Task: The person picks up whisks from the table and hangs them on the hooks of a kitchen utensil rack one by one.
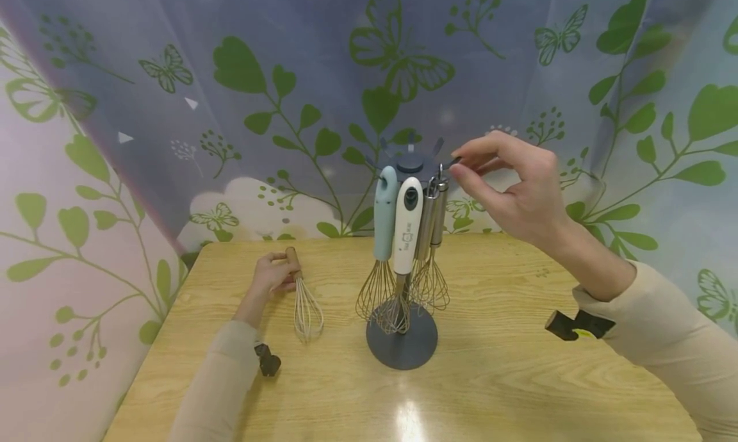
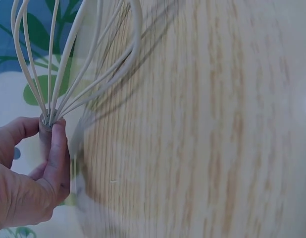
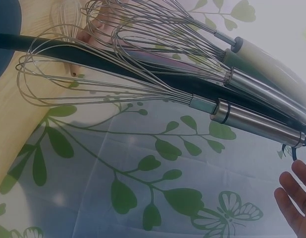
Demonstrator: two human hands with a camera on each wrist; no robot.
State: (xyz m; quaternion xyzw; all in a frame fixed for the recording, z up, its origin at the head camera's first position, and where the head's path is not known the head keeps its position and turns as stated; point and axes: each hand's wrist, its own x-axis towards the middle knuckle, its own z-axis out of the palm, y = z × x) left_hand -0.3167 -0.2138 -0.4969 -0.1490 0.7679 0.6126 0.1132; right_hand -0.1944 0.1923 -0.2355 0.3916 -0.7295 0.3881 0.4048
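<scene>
My left hand (image 1: 271,274) grips the wooden handle of a whisk (image 1: 293,260) at the table's left. Its pale wire loops (image 2: 69,54) spread above the fingers in the left wrist view. At the table's centre, a dark grey hanging stand (image 1: 401,349) carries a light blue-handled whisk (image 1: 385,221), a white-handled whisk (image 1: 406,237) and two steel-handled whisks (image 1: 440,214). With thumb and forefinger, my right hand (image 1: 516,179) pinches a hook (image 1: 456,162) on the stand's right side, by the top of a steel handle. Only its fingers (image 3: 290,198) show in the right wrist view.
The wooden table (image 1: 496,371) has its back edge against a curtain (image 1: 323,38) printed with leaves and butterflies. More hooks (image 1: 411,144) stick out from the stand's top. A black camera mount sits at each wrist.
</scene>
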